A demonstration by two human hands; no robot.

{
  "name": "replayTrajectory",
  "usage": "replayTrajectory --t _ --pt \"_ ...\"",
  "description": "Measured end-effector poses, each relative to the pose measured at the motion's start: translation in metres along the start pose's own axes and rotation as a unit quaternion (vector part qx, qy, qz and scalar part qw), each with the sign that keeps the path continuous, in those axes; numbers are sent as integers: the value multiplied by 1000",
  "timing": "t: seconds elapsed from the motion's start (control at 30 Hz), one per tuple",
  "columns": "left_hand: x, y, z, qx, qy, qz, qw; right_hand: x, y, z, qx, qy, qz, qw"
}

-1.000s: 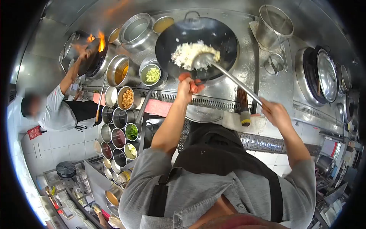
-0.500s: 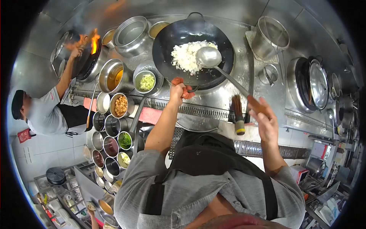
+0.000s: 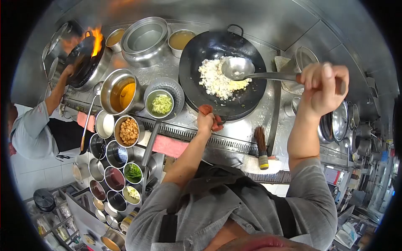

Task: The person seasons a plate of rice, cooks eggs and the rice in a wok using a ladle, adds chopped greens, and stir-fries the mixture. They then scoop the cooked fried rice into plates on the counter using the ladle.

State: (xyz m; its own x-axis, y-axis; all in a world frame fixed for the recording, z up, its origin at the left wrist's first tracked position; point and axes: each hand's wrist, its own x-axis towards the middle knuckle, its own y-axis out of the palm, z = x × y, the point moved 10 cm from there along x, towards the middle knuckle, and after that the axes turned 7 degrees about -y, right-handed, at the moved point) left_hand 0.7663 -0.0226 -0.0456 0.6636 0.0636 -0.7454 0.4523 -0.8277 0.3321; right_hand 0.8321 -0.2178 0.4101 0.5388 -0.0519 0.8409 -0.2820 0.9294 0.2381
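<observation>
A large black wok (image 3: 205,48) sits on the stove, holding a heap of white and yellow rice-like food (image 3: 213,81). My left hand (image 3: 205,122) is closed round a red cloth (image 3: 217,124) at the wok's near rim. Raised at the right, my right hand (image 3: 322,88) grips the end of the handle of a steel ladle (image 3: 238,68). The ladle's bowl rests over the right part of the food, its handle running right, above the wok's rim.
A person (image 3: 35,129) works at a flaming wok (image 3: 81,58) on the left. Steel pots, a strainer with a bowl of shredded green food (image 3: 161,104), and several ingredient tins stand at the left. A bamboo brush (image 3: 261,150) lies near the front edge; a strainer pot (image 3: 289,69) stands right.
My right hand has lifted and moved right, its fingers now closed round the ladle's handle, which has swung nearly level. My left hand still holds the cloth at the wok's rim.
</observation>
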Motion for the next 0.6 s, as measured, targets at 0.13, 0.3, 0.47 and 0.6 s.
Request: replayTrajectory --t 0.13,0.3,0.47,0.6 --pt "6 0 -3 2 -2 25 1000 -63 -6 -104 -165 89 -33 982" --pt "41 -11 8 41 49 53 996 6 24 -55 -90 33 -7 995" --pt "13 -7 -3 10 3 32 999 -20 18 -90 -159 4 -18 987" --pt "-5 -7 -5 -2 0 10 1000 -26 17 -115 -148 85 -13 985"
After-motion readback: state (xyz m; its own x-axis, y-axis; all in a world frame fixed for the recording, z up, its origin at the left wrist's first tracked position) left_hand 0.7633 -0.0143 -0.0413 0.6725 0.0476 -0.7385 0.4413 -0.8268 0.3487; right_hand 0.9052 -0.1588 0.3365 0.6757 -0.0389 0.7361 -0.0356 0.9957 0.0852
